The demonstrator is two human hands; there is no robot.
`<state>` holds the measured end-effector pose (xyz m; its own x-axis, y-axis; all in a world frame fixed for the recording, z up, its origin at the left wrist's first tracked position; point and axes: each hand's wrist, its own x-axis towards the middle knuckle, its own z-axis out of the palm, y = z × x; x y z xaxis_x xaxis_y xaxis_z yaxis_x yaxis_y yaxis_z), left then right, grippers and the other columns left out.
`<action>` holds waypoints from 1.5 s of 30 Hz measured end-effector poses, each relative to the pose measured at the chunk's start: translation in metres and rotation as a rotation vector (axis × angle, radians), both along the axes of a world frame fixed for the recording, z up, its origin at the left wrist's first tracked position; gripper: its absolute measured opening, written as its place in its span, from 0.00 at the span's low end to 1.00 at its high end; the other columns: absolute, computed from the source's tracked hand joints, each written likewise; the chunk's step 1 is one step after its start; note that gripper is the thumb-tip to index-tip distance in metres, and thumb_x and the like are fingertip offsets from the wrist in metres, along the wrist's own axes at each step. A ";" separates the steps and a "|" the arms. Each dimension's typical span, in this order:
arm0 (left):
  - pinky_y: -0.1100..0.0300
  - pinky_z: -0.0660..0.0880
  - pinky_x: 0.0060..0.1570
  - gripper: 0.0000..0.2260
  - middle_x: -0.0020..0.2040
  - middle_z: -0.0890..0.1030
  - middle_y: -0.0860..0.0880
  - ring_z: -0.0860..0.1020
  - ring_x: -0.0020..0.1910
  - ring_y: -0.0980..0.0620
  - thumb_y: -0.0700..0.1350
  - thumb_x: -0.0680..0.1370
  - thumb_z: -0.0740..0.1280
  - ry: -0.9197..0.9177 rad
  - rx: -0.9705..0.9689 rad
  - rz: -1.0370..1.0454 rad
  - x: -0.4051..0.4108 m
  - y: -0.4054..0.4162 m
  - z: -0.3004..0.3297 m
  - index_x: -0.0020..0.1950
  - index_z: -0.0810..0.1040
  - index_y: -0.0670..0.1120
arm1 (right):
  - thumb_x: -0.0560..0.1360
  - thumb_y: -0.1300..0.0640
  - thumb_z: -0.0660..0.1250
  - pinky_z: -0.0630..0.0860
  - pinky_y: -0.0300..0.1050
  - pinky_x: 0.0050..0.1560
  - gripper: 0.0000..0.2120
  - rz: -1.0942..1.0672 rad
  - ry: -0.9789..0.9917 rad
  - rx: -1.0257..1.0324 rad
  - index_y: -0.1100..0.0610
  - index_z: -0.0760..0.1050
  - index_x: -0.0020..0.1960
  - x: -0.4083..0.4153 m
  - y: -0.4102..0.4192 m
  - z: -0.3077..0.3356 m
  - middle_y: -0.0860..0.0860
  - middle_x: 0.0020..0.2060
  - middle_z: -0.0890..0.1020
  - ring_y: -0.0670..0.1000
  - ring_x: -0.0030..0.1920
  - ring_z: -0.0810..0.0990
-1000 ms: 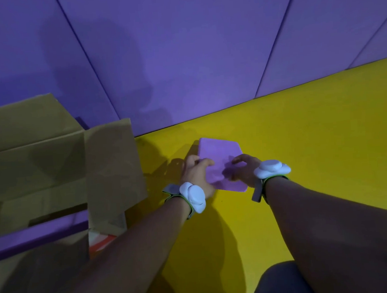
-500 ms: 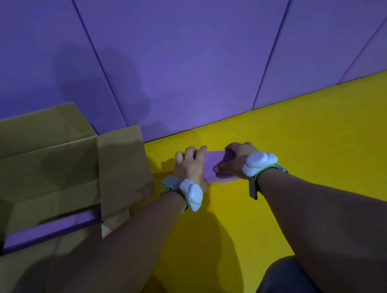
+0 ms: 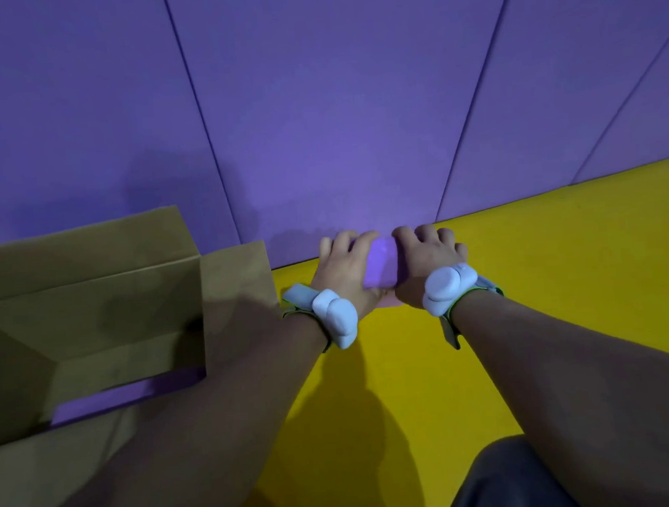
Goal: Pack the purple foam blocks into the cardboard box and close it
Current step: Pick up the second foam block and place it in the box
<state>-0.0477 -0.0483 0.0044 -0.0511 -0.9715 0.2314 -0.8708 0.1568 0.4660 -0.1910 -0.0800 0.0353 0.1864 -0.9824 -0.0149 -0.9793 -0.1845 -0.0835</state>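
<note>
We clamp a flat purple foam block (image 3: 381, 268) between left hand (image 3: 346, 274) and right hand (image 3: 424, 263); the open brown cardboard box (image 3: 91, 310) sits to our left, nearer the left arm.

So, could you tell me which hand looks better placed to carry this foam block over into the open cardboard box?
Left, probably. Both hands grip the foam block, but the left hand is on the side nearer the open cardboard box; the right hand would have to cross over.
</note>
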 end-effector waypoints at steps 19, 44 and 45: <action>0.47 0.71 0.64 0.40 0.67 0.74 0.48 0.70 0.68 0.43 0.56 0.62 0.72 -0.212 -0.229 0.056 0.069 0.056 0.086 0.72 0.67 0.48 | 0.59 0.51 0.78 0.70 0.48 0.57 0.41 0.280 -0.436 -0.209 0.56 0.64 0.67 0.004 0.050 0.066 0.56 0.60 0.71 0.60 0.61 0.70; 0.52 0.71 0.58 0.39 0.60 0.73 0.48 0.73 0.60 0.44 0.58 0.59 0.74 -0.507 -0.083 0.404 0.225 0.218 0.156 0.68 0.70 0.49 | 0.61 0.48 0.75 0.73 0.53 0.61 0.49 0.628 -0.396 -0.226 0.51 0.53 0.76 0.133 0.136 0.124 0.56 0.67 0.68 0.61 0.64 0.71; 0.52 0.70 0.58 0.39 0.60 0.73 0.48 0.73 0.60 0.44 0.58 0.59 0.73 -0.533 -0.082 0.403 0.224 0.218 0.156 0.67 0.70 0.49 | 0.61 0.46 0.75 0.73 0.53 0.61 0.50 0.648 -0.330 -0.256 0.50 0.52 0.76 0.138 0.140 0.125 0.56 0.67 0.68 0.60 0.65 0.71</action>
